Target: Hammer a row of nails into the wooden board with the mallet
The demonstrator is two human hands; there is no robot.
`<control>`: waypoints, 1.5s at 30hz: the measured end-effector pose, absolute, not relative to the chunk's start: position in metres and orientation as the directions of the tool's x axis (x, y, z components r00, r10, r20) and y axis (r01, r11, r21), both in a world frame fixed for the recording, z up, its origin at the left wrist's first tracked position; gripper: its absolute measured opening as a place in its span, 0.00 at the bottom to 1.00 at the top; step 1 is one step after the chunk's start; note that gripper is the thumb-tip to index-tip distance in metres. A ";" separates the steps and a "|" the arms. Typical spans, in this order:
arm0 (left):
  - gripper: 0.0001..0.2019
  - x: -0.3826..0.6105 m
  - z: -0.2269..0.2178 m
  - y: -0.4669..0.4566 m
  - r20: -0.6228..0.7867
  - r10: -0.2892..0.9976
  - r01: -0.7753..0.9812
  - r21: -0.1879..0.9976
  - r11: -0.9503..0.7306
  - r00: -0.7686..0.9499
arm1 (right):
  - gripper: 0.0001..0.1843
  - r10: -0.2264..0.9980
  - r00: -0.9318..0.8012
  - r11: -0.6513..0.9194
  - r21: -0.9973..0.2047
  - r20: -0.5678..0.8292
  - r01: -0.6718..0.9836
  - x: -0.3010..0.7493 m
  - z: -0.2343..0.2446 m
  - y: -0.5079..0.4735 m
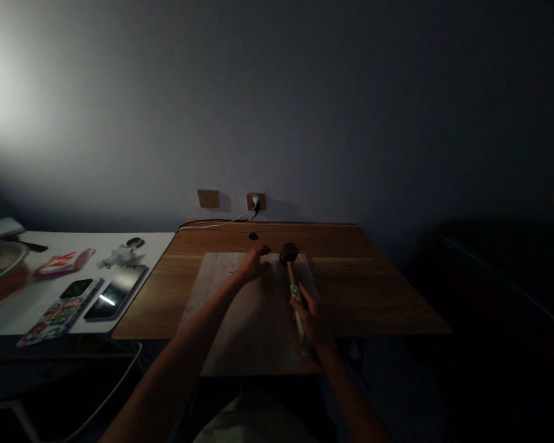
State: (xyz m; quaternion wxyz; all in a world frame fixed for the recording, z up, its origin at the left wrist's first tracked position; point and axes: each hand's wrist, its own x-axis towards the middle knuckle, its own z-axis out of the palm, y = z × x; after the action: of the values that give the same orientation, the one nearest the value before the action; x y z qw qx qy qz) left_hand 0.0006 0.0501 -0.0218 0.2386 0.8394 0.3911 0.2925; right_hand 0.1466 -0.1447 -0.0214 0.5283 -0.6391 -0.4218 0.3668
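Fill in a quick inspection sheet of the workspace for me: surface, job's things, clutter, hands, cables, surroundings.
Surface: wooden desk, with a pale board on it overhanging the near edge.
Job's things: mallet with a dark head, pointing toward the board's far edge.
Clutter: on the white table at left, patterned phone, dark-screened phone, red-and-white packet, crumpled plastic.
Hands: right hand grips the mallet's handle; left hand over the board, fingers curled, contents unclear.
Cables: white cable runs from the wall socket along the desk's back.
Surroundings: plain wall; dim, darkest at right.
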 end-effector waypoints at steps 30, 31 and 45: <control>0.12 -0.006 0.009 0.028 0.079 0.717 0.698 0.177 -0.694 0.693 | 0.34 0.950 0.312 -0.061 -0.979 0.003 0.193 0.148 -0.017 -0.147; 0.12 -0.006 0.010 0.028 0.070 0.712 0.694 0.175 -0.699 0.699 | 0.34 0.950 0.312 -0.063 -0.979 0.000 0.193 0.148 -0.016 -0.147; 0.15 0.007 -0.009 0.035 0.149 0.753 0.683 0.339 -0.647 0.641 | 0.31 0.950 0.313 -0.057 -0.985 -0.004 0.161 0.148 -0.020 -0.147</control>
State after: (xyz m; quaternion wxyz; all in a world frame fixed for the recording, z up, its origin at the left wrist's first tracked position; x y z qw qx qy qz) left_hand 0.0073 0.0354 -0.0093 0.1268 0.8968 0.4003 0.1395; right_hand 0.1478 -0.1473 -0.0203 0.5208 -0.6207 -0.4474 0.3785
